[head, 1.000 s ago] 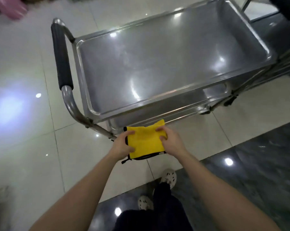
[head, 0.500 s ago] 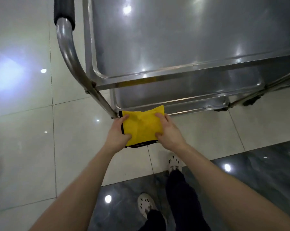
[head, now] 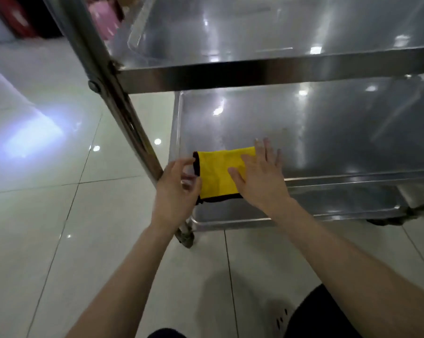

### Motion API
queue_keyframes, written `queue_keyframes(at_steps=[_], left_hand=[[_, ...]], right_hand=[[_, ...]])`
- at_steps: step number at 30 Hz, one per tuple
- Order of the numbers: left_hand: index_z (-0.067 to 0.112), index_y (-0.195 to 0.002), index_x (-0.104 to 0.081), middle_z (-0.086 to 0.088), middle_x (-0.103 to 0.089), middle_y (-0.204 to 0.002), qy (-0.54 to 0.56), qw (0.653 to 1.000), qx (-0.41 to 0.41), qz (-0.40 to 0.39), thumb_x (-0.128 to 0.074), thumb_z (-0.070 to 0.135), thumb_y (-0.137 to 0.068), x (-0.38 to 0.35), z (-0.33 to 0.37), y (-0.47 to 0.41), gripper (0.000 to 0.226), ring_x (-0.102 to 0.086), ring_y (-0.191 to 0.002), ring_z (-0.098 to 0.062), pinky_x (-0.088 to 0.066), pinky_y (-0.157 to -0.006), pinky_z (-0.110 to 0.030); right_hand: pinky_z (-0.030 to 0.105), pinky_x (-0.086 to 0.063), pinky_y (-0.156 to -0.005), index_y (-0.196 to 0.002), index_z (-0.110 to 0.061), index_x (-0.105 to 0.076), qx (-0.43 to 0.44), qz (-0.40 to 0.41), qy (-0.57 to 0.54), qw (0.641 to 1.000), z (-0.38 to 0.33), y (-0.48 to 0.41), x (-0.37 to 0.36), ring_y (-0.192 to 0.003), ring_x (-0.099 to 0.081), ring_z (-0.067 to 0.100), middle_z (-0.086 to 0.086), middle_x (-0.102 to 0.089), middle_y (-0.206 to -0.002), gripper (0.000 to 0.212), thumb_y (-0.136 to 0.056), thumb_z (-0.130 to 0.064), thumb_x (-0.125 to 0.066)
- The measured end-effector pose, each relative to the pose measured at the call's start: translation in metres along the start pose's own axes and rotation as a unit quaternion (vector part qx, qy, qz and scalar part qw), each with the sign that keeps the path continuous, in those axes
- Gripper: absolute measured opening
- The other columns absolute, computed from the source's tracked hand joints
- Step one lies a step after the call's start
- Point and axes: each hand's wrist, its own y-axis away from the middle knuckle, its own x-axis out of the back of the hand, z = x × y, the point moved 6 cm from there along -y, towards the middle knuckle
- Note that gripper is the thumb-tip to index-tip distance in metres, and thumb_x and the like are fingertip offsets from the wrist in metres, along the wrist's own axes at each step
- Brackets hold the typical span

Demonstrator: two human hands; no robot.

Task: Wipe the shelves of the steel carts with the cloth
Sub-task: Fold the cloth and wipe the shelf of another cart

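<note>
The yellow cloth, folded and edged in black, lies at the front left corner of the steel cart's middle shelf, its near edge over the front rim. My right hand presses flat on the cloth's right half with fingers spread. At the cloth's left edge my left hand hovers with loosely curled fingers; the blur hides any grip. The top shelf hangs above and the bottom shelf shows below.
The cart's slanted steel post runs just left of my left hand, with a caster at its foot. Glossy pale floor tiles surround the cart. A pink object sits beyond the top shelf.
I have crouched lower and moved in. The cloth went from held in both hands before the cart onto the middle shelf, and my right hand flattened on it.
</note>
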Motion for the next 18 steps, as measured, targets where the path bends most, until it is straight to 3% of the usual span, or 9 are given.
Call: queue_keyframes(at_steps=[2, 3, 5, 7, 8, 10, 12, 16, 18], left_hand=[[0.039, -0.095, -0.061, 0.014, -0.068, -0.088, -0.030, 0.984, -0.061, 0.166, -0.077, 0.037, -0.095, 0.024, -0.004, 0.031, 0.016, -0.069, -0.073, -0.009, -0.054, -0.064, -0.019], [0.036, -0.090, -0.056, 0.012, -0.064, -0.082, -0.025, 0.967, -0.083, 0.238, -0.080, 0.042, -0.092, 0.034, -0.008, 0.041, 0.025, -0.065, -0.070, -0.013, -0.051, -0.063, -0.023], [0.031, -0.102, -0.052, 0.009, -0.060, -0.093, 0.022, 0.944, -0.094, 0.316, -0.087, 0.042, -0.085, 0.050, -0.018, 0.037, 0.040, -0.063, -0.082, -0.016, -0.052, -0.071, -0.032], [0.018, -0.114, -0.057, -0.006, -0.065, -0.106, 0.114, 0.953, -0.069, 0.273, -0.088, 0.046, -0.083, 0.055, -0.018, 0.006, 0.052, -0.068, -0.096, -0.019, -0.058, -0.083, -0.040], [0.015, -0.108, -0.063, -0.009, -0.069, -0.099, 0.174, 0.957, -0.045, 0.227, -0.086, 0.049, -0.085, 0.052, -0.017, -0.011, 0.047, -0.070, -0.091, -0.021, -0.060, -0.085, -0.046], [0.013, -0.075, -0.065, -0.011, -0.066, -0.069, 0.258, 0.951, -0.003, 0.171, -0.080, 0.050, -0.091, 0.046, -0.021, -0.031, 0.043, -0.066, -0.064, -0.028, -0.059, -0.069, -0.048], [0.008, -0.066, -0.052, -0.013, -0.051, -0.058, 0.274, 0.946, 0.028, 0.170, -0.078, 0.050, -0.092, 0.042, -0.031, -0.031, 0.055, -0.051, -0.051, -0.026, -0.047, -0.056, -0.041], [-0.009, -0.073, -0.042, -0.026, -0.043, -0.061, 0.275, 0.942, 0.033, 0.187, -0.073, 0.048, -0.089, 0.039, -0.039, -0.027, 0.067, -0.045, -0.055, -0.024, -0.040, -0.056, -0.040], [-0.012, -0.076, -0.042, -0.036, -0.044, -0.065, 0.270, 0.942, 0.017, 0.199, -0.071, 0.049, -0.087, 0.040, -0.035, -0.028, 0.069, -0.044, -0.057, -0.026, -0.040, -0.057, -0.040]], right_hand=[[0.076, -0.014, -0.124, -0.153, -0.029, -0.057, 0.043, 0.036, -0.011, 0.998, -0.025, -0.010, -0.014, -0.161, -0.022, 0.045, 0.022, -0.033, -0.171, 0.073, -0.102, -0.074, -0.029], [0.078, -0.011, -0.123, -0.158, -0.037, -0.049, 0.056, 0.014, -0.002, 0.998, -0.035, -0.014, -0.025, -0.162, -0.020, 0.044, 0.019, -0.030, -0.174, 0.079, -0.098, -0.080, -0.019], [0.080, -0.005, -0.121, -0.163, -0.048, -0.031, 0.062, -0.033, 0.025, 0.997, -0.049, -0.016, -0.046, -0.163, -0.015, 0.044, 0.015, -0.021, -0.177, 0.087, -0.092, -0.086, -0.002], [0.080, -0.001, -0.121, -0.165, -0.051, -0.024, 0.055, -0.021, 0.022, 0.998, -0.048, -0.015, -0.053, -0.163, -0.011, 0.043, 0.013, -0.016, -0.178, 0.088, -0.090, -0.088, 0.002], [0.080, 0.001, -0.121, -0.165, -0.052, -0.021, 0.052, -0.014, 0.020, 0.998, -0.046, -0.014, -0.053, -0.164, -0.009, 0.042, 0.011, -0.014, -0.179, 0.088, -0.089, -0.089, 0.002], [0.079, 0.003, -0.122, -0.167, -0.053, -0.014, 0.051, -0.032, 0.029, 0.998, -0.046, -0.011, -0.053, -0.165, -0.004, 0.041, 0.009, -0.009, -0.180, 0.088, -0.088, -0.091, 0.002], [0.079, 0.006, -0.122, -0.167, -0.054, -0.006, 0.046, -0.064, 0.035, 0.996, -0.048, -0.011, -0.054, -0.166, 0.004, 0.040, 0.008, 0.000, -0.181, 0.087, -0.089, -0.091, 0.000], [0.079, 0.017, -0.118, -0.164, -0.059, 0.001, 0.019, -0.136, 0.007, 0.990, -0.045, -0.040, -0.062, -0.164, 0.016, 0.038, 0.004, 0.013, -0.180, 0.090, -0.084, -0.098, -0.008], [0.080, 0.019, -0.117, -0.164, -0.061, 0.002, 0.011, -0.133, 0.013, 0.991, -0.045, -0.068, -0.067, -0.164, 0.017, 0.039, 0.003, 0.014, -0.180, 0.092, -0.081, -0.100, -0.006]])
